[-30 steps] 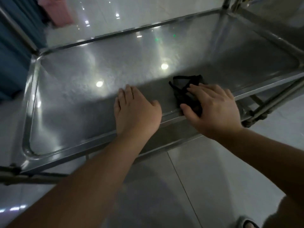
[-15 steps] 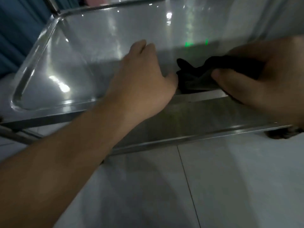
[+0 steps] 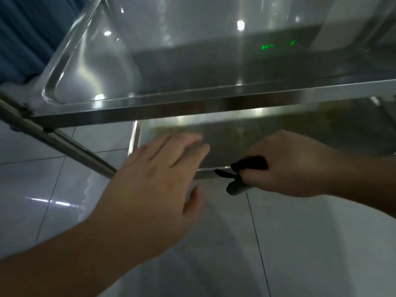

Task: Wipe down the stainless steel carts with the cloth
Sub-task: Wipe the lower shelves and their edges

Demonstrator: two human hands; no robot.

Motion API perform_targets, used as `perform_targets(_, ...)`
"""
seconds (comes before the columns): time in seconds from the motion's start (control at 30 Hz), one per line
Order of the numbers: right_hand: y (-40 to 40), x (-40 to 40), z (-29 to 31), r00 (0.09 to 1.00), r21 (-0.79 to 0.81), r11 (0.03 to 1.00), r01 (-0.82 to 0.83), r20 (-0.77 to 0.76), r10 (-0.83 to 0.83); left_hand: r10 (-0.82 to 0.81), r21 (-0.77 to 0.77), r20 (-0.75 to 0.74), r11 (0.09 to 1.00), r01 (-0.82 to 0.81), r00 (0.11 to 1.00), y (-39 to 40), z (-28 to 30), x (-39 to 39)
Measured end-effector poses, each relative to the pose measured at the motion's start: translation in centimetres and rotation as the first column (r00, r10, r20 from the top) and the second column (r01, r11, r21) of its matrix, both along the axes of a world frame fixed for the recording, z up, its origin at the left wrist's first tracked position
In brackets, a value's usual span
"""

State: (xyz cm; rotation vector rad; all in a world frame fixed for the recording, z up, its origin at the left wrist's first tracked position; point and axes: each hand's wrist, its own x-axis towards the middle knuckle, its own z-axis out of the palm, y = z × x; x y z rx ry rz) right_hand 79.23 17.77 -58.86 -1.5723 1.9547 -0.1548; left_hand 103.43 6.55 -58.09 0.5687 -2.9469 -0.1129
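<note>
A stainless steel cart fills the upper view, its top shelf [image 3: 171, 67] a shallow shiny tray. Below it the lower shelf [image 3: 235, 136] shows, with dull greenish smears on the metal. My right hand [image 3: 295, 166] grips a bunched black cloth [image 3: 246, 168] at the lower shelf's front rim. A loose end of the cloth hangs over the rim. My left hand [image 3: 158, 181] hovers with fingers straight over the lower shelf's front left corner, holding nothing.
A slanted steel leg tube [image 3: 64, 142] of the cart runs from the left edge down toward my left hand. White glossy floor tiles [image 3: 300, 243] lie below. A blue curtain [image 3: 25, 35] hangs at the upper left.
Both hands have left the top shelf and dropped to the lower one. The right hand carried the black cloth down with it. The view has tilted lower.
</note>
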Motion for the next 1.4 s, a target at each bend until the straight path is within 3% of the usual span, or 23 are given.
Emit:
perform_targets(0.13, -3.9, 0.5, -5.8, 0.998, 0.043, 0.998, 0.053, -0.016, -0.053, 0.127, 0.065, 0.195, 0.988, -0.142, 0.972, -1.8, -4.8, 2.0)
perform_targets(0.33, -8.6, 2.5, -11.4, 0.973, -0.077, 0.972, 0.223, 0.073, -0.218, 0.194, 0.024, 0.372, 0.976, -0.218, 0.908, -4.4, -10.6, 4.4)
perform_targets(0.53, -12.4, 6.0, -13.1, 0.984, -0.118, 0.977, 0.179, 0.024, -0.178, 0.239, 0.068, 0.43, 0.953, -0.295, 0.871, -6.5, -14.3, 6.3)
perform_targets(0.8, -19.0, 12.5, -15.1, 0.963, -0.355, 0.896, 0.265, 0.147, -0.227, 0.338, 0.138, 0.495, 0.879, -0.457, 0.8, -9.0, -16.9, 9.5)
perform_targets(0.93, -21.9, 16.0, -17.4, 0.957, -0.528, 0.805, 0.271, 0.058, -0.285, 0.38, 0.148, 0.475, 0.854, -0.498, 0.794, -10.6, -17.7, 11.0)
perform_targets(1.03, -23.7, 18.4, -19.3, 0.978, -0.575, 0.798, 0.178, 0.015, -0.207, 0.518, 0.228, 0.488, 0.701, -0.675, 0.703, -12.2, -18.5, 12.0)
perform_targets(1.13, -24.8, 19.8, -21.0, 0.999, -0.395, 0.918, -0.043, -0.015, 0.04, 0.604, 0.351, 0.515, 0.498, -0.793, 0.608, -14.0, -19.6, 12.8)
perform_targets(1.2, -24.7, 19.4, -21.5, 0.994, -0.32, 0.941, -0.11, -0.029, 0.106, 0.681, 0.517, 0.408, 0.378, -0.768, 0.609, -15.0, -19.7, 13.0)
perform_targets(1.27, -23.8, 18.3, -21.9, 0.991, -0.304, 0.945, -0.12, -0.09, 0.097, 0.787, 0.789, 0.161, 0.26, -0.557, 0.595, -15.8, -19.4, 12.2)
perform_targets(1.33, -22.3, 16.6, -22.2, 0.987, -0.277, 0.957, -0.088, -0.155, 0.046, 0.846, 0.926, -0.075, 0.255, -0.277, 0.528, -16.3, -19.3, 11.2)
perform_targets(1.4, -20.0, 14.1, -22.2, 0.979, -0.257, 0.966, -0.007, -0.199, -0.046, 0.834, 0.936, -0.226, 0.33, -0.126, 0.503, -16.5, -19.5, 10.1)
